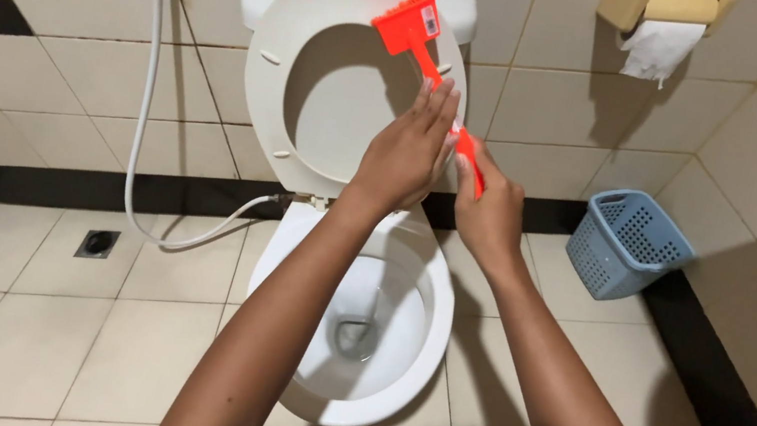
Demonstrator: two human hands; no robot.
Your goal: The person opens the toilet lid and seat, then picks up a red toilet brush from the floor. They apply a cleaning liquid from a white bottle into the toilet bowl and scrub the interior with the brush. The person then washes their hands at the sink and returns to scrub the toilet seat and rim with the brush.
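Bracing the raised white plastic toilet seat [320,72] with your flat, unclenched left hand [405,151], you keep your right hand [490,211] clenched low on the orange plastic brush [421,42] and scrub its upper rim in short strokes.

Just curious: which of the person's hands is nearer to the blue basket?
Right. The right hand grips the orange brush handle, on the blue basket's side; the left hand lies farther away against the raised seat.

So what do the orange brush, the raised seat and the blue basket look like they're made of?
Orange brush: moulded plastic, bright uniform colour with a slight sheen. Raised seat: smooth off-white plastic, probably; moulded bumpers show. Blue basket: matte plastic, perforated walls.
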